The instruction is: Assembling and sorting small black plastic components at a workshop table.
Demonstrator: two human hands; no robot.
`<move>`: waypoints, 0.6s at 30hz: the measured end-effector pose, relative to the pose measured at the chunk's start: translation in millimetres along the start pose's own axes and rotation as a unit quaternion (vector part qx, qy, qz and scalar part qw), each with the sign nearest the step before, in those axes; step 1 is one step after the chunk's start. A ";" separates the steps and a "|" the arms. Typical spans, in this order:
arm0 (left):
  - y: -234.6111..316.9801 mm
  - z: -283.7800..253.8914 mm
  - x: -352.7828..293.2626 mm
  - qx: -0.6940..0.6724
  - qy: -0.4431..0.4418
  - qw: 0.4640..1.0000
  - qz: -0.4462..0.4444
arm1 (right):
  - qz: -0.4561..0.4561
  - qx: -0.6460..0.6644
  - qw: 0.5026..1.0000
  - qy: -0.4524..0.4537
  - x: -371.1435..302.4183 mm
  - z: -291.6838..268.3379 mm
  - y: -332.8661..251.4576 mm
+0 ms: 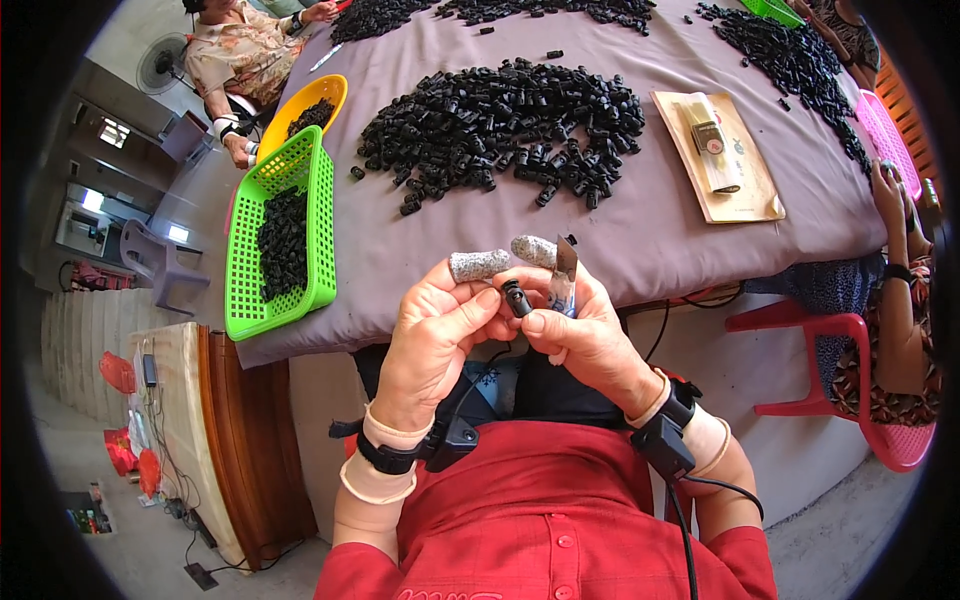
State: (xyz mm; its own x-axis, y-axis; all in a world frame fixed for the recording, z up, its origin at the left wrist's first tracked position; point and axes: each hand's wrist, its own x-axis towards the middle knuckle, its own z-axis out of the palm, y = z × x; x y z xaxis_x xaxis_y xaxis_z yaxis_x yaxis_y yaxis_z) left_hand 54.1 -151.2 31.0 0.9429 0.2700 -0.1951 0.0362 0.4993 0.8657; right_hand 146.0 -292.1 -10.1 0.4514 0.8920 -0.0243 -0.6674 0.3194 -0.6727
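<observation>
In front of my chest, at the table's near edge, my hands meet around a small black plastic part (516, 298). My left hand (432, 322) pinches it between thumb and fingers, its index finger wrapped in a speckled grey cover (478, 265). Close against the part, my right hand (590, 335) grips a small knife (565, 280), its dark blade pointing up and away from me. A similar grey cover (533, 250) is on a right-hand finger. Beyond my hands lies a large heap of black plastic parts (500, 130) on the grey tablecloth (420, 245).
At the left stand a green basket (322, 262) and a yellow bowl (338, 98), both with black parts. A notepad (745, 185) bearing a pale roll (722, 172) lies to the right. People sit at far left and right; a red chair (800, 322) is at right.
</observation>
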 end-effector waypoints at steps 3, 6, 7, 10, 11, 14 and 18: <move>0.5 0.9 0.0 0.022 0.019 0.999 -0.015 | 0.032 0.048 0.998 -0.006 0.3 -3.7 3.9; 4.9 2.6 0.1 0.036 0.032 0.998 -0.045 | 0.036 0.013 0.999 -0.010 0.6 -6.4 3.4; 4.2 2.4 -0.2 0.035 0.032 0.998 -0.045 | 0.037 0.013 0.999 -0.010 0.2 -2.2 1.3; 0.4 -1.3 -0.1 0.021 0.034 0.999 -0.033 | -0.030 -0.047 0.998 0.019 1.9 12.1 0.6; -0.6 -3.7 0.6 0.023 0.030 0.999 -0.031 | -0.088 -0.090 0.992 0.027 3.7 10.6 6.1; -1.1 -3.1 0.5 0.046 0.041 0.998 -0.025 | -0.171 -0.176 0.969 0.035 2.0 8.7 12.7; -2.9 1.0 -0.6 0.134 0.068 0.989 0.008 | -0.206 -0.325 0.919 0.084 -1.7 10.2 13.5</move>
State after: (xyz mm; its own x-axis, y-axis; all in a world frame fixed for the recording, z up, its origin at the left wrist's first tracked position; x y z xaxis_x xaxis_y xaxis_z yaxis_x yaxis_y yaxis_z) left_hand 53.8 -153.5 29.1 0.8913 0.3935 -0.2252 0.1256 0.2629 0.9566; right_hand 130.2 -286.0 -11.6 0.7083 0.6586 0.2540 0.0512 0.3109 -0.9490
